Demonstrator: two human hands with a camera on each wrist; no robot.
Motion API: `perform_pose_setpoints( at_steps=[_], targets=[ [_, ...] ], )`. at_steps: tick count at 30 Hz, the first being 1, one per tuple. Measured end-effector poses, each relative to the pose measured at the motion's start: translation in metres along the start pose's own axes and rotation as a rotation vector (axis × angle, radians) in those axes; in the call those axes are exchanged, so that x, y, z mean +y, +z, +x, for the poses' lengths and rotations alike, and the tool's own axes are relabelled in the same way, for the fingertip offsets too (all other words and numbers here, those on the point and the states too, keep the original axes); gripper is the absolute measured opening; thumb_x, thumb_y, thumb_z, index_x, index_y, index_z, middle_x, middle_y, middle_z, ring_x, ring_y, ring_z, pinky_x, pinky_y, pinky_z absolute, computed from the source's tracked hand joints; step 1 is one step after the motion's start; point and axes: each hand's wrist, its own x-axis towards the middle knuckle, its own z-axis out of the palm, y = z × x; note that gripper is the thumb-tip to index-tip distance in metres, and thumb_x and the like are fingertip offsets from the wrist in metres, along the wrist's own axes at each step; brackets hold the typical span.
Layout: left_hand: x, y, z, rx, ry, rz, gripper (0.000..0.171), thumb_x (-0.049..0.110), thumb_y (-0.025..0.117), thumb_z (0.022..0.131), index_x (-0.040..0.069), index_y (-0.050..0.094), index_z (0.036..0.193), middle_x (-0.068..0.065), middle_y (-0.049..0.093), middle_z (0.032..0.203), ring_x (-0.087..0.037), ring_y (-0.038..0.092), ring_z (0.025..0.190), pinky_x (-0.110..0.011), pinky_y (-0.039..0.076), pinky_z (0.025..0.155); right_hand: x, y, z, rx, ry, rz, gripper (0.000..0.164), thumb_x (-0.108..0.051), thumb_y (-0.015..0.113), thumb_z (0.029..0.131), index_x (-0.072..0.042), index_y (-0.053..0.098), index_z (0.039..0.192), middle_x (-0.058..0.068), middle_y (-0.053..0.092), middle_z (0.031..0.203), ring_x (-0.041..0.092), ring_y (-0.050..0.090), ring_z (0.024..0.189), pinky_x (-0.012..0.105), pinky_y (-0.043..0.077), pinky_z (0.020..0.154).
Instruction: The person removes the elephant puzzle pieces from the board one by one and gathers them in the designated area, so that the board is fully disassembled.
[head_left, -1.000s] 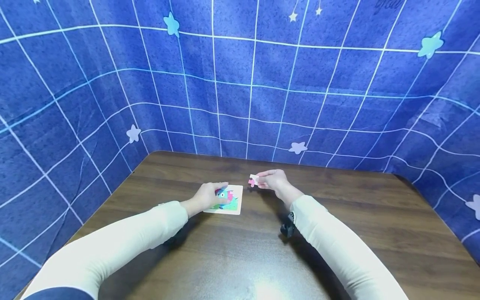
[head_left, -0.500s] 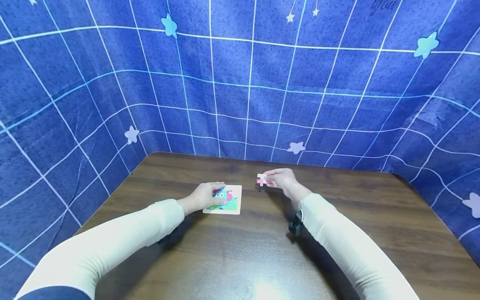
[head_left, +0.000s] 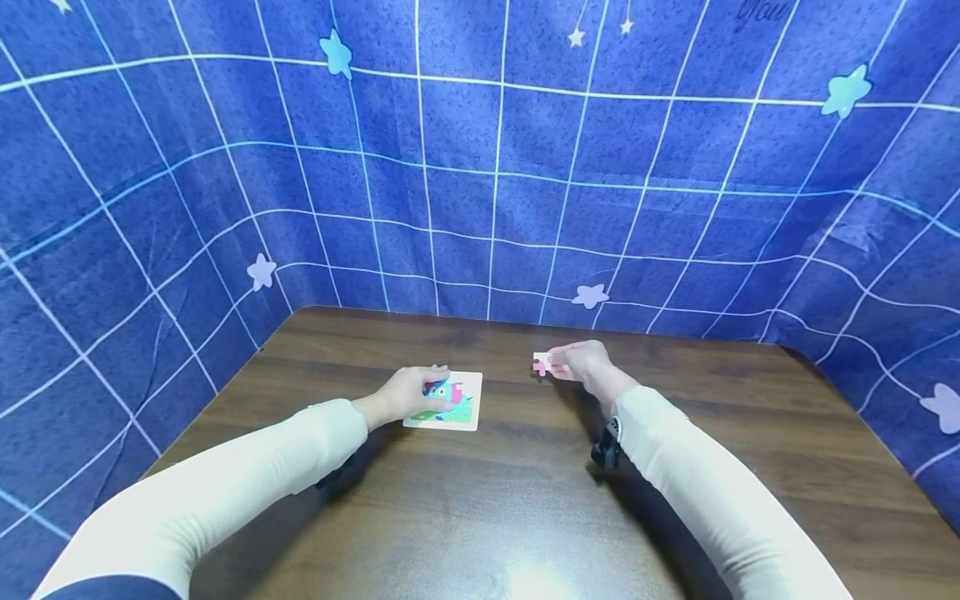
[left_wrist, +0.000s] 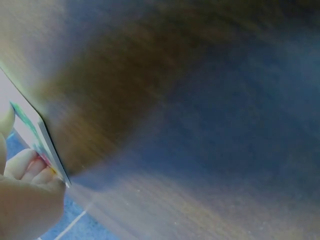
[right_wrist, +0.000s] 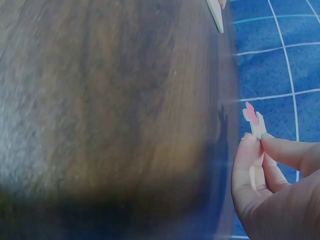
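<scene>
Brown wood-grain covers the table (head_left: 465, 492) in the head view, where your left hand (head_left: 403, 393) lies over the left part of the picture board (head_left: 467, 413), thumb across its face. The board's longer side appears to run left to right. Your right hand (head_left: 587, 363) is well apart from it, on its right, pinching a pink-and-white puzzle piece (head_left: 542, 363). If your left hand shifts, the board could slide and spoil any alignment.

In the left wrist view, your fingers bend in at the board's edge; you may be gripping it or only pressing, I can't tell which.

In the right wrist view, thumb and fingertips hold the piece by its white end, seen against the blue cloth (right_wrist: 272, 60). Such a small pinch could let it twist or drop if your thumb slips. Its pink knob points away from your fingertips, and its visible length runs out along that line; seen obliquely, its true long axis is hard to call.
</scene>
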Motion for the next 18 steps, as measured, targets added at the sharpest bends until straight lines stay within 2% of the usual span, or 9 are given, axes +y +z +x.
perform_pose_setpoints(
  at_steps=[7,18],
  targets=[
    [-0.002,0.001,0.003,0.004,0.002,-0.019,0.068,0.031,0.077,0.083,0.005,0.051,0.140,-0.007,0.045,0.149,-0.030,0.035,0.142,-0.047,0.028,0.117,0.006,-0.002,0.006,0.020,0.012,0.041,0.035,0.014,0.058,0.087,0.018,0.056,0.122,0.005,0.065,0.065,0.010,0.063,0.055,0.024,0.059,0.062],
    [-0.004,0.001,0.002,0.012,-0.011,0.017,0.068,0.031,0.077,0.082,0.007,0.051,0.140,-0.005,0.044,0.149,-0.029,0.036,0.142,-0.046,0.028,0.117,0.010,0.007,0.013,0.090,0.010,-0.017,0.032,0.015,0.064,0.082,0.018,0.061,0.114,0.014,0.069,0.071,0.012,0.065,0.057,0.027,0.060,0.064]
  ],
)
